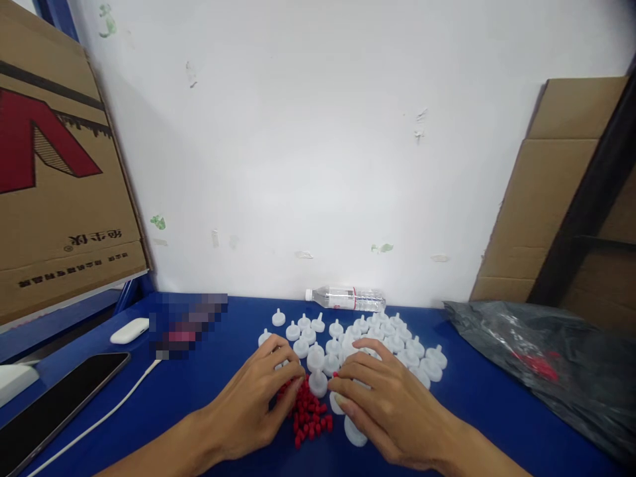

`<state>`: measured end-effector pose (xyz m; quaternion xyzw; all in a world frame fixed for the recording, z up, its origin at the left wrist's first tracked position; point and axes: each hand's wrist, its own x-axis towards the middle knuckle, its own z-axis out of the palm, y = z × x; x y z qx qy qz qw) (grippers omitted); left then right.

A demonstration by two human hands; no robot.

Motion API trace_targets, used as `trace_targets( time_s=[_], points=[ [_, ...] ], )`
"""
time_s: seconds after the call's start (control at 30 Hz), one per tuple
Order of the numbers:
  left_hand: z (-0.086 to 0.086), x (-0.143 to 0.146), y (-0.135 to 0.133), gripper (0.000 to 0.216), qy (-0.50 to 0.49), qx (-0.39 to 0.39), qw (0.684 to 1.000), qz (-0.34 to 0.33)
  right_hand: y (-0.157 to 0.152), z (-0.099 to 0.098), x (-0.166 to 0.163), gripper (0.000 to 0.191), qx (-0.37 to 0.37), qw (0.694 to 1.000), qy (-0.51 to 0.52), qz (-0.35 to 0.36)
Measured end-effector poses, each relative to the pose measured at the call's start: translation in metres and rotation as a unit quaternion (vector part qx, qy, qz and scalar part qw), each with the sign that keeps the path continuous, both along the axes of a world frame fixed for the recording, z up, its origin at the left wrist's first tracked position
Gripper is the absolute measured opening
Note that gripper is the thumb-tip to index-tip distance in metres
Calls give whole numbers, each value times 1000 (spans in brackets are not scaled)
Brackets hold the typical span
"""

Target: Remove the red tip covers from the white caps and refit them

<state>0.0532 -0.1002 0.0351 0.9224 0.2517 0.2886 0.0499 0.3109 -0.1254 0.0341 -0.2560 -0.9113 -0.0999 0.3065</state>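
My left hand (pixel 261 396) is closed over a pile of small red caps (pixel 311 417), with thumb and fingertips drawn together at its upper edge. Whatever lies between those fingertips is hidden. Across a narrow gap, my right hand (pixel 385 401) curls over white spouted caps, its fingers bent. One small red cap (pixel 336 375) peeks out at its fingertips, and a white round base (pixel 336 403) shows just below them. A white spouted cap (pixel 318 383) stands between both hands. More white spouted caps (pixel 395 342) spread behind and under my right hand.
A clear plastic bottle (pixel 348 298) lies against the white wall. To the left are a phone (pixel 64 397), a white cable (pixel 99 422), a white case (pixel 130 330) and a cardboard box (pixel 59 218). A grey plastic bag (pixel 541 371) covers the right side of the blue table (pixel 199 377).
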Motion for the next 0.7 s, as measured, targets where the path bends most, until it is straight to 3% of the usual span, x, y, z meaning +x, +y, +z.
trace_targets(
  time_s=[0.37,0.7],
  points=[
    [12,-2,-12,26,60,-69,993,-68,-1,-5,-2,22,-50,997,-65,-5],
    [20,3,-18,27,98,-76,989,-77,0,-4,-1,22,-38,997,-74,-6]
  ],
)
